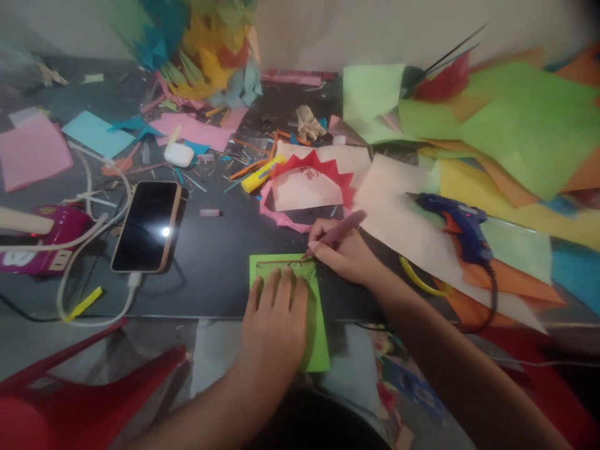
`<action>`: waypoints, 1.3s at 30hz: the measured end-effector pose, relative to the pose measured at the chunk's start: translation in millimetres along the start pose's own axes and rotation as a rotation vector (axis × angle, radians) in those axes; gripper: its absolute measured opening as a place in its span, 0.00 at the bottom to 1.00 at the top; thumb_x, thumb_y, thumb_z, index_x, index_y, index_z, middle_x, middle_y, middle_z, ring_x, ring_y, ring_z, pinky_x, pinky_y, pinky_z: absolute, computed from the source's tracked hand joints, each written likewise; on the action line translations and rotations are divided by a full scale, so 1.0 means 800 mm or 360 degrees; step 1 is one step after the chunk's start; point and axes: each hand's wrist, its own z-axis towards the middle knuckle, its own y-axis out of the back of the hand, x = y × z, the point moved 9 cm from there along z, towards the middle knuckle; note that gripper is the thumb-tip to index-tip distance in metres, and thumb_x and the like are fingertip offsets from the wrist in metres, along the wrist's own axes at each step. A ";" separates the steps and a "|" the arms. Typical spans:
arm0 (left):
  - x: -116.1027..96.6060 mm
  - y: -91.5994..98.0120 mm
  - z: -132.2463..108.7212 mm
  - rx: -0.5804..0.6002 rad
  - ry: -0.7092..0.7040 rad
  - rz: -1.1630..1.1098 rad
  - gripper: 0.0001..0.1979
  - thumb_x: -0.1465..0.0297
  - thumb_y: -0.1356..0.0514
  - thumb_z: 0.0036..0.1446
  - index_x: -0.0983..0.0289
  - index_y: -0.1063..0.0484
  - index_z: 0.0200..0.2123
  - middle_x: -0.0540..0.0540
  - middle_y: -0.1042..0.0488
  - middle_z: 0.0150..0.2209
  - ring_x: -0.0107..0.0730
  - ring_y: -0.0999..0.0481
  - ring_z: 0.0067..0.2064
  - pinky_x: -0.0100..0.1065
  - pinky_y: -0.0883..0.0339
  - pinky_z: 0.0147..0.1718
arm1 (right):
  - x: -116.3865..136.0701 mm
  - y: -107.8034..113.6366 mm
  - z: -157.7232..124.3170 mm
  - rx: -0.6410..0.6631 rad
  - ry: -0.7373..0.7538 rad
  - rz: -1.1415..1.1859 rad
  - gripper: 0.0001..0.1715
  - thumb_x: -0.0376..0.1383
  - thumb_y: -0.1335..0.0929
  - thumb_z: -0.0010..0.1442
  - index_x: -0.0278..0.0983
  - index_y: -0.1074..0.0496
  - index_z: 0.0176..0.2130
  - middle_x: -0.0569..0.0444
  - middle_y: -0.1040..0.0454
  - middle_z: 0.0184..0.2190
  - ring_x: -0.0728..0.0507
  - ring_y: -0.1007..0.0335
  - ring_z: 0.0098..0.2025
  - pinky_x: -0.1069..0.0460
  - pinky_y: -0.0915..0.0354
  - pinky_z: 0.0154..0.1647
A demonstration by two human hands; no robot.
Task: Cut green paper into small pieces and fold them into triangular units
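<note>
My left hand (274, 306) lies flat with fingers stretched over a bright green paper sheet (319, 337), which sticks out past the table's front edge. My right hand (344, 253) is closed around a dull pink pen (342, 226). Its tip meets the sheet's upper right part. A brownish line and some dark curly marks run along the top of the sheet, partly hidden by my left fingers. Just beyond my hands lies a ring of folded red and pink paper (304, 164), with a pale paper piece inside it bearing a red drawing.
Left of my hands lies a phone (145, 226) on a white charging cable, beside a purple power strip (70, 234). A blue glue gun (462, 222) rests on coloured sheets at right. A yellow tube (262, 174) and paper scraps are scattered behind. A red chair (94, 387) stands below.
</note>
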 end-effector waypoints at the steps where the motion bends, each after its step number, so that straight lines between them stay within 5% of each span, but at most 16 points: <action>1: 0.000 0.000 0.000 -0.0001 0.0000 0.0001 0.16 0.76 0.51 0.58 0.69 0.31 0.48 0.62 0.27 0.48 0.47 0.29 0.49 0.49 0.31 0.45 | 0.000 0.000 0.000 -0.0003 0.0004 0.0007 0.05 0.29 0.38 0.48 0.37 0.40 0.23 0.60 0.38 0.19 0.51 0.41 0.21 0.56 0.45 0.21; 19: 0.000 -0.001 0.001 0.0030 0.0026 -0.0013 0.17 0.75 0.51 0.57 0.69 0.31 0.48 0.62 0.28 0.48 0.47 0.29 0.49 0.50 0.31 0.46 | 0.004 -0.009 -0.002 0.0083 0.0144 -0.0099 0.06 0.29 0.38 0.49 0.37 0.40 0.23 0.61 0.40 0.18 0.52 0.47 0.20 0.56 0.48 0.21; 32: 0.003 -0.005 0.000 0.0168 0.0074 -0.0067 0.17 0.76 0.49 0.57 0.69 0.33 0.50 0.62 0.30 0.50 0.47 0.32 0.53 0.49 0.36 0.50 | -0.007 0.001 -0.006 -0.0064 -0.0013 0.0220 0.04 0.32 0.37 0.53 0.37 0.37 0.26 0.58 0.34 0.22 0.49 0.37 0.23 0.54 0.42 0.23; 35: 0.004 -0.005 0.000 0.0211 0.0064 -0.0096 0.17 0.76 0.49 0.57 0.68 0.34 0.51 0.62 0.31 0.51 0.47 0.33 0.53 0.49 0.37 0.50 | 0.031 0.018 -0.016 -0.0226 0.0249 0.0233 0.01 0.33 0.34 0.54 0.38 0.33 0.29 0.55 0.31 0.28 0.47 0.33 0.30 0.52 0.37 0.31; 39: 0.003 -0.005 -0.001 0.0186 0.0056 -0.0148 0.17 0.77 0.48 0.56 0.68 0.33 0.49 0.63 0.29 0.49 0.47 0.32 0.52 0.49 0.37 0.50 | 0.121 0.036 -0.043 -0.0428 0.0503 0.0199 0.03 0.33 0.32 0.54 0.42 0.30 0.30 0.54 0.31 0.36 0.45 0.32 0.39 0.49 0.34 0.40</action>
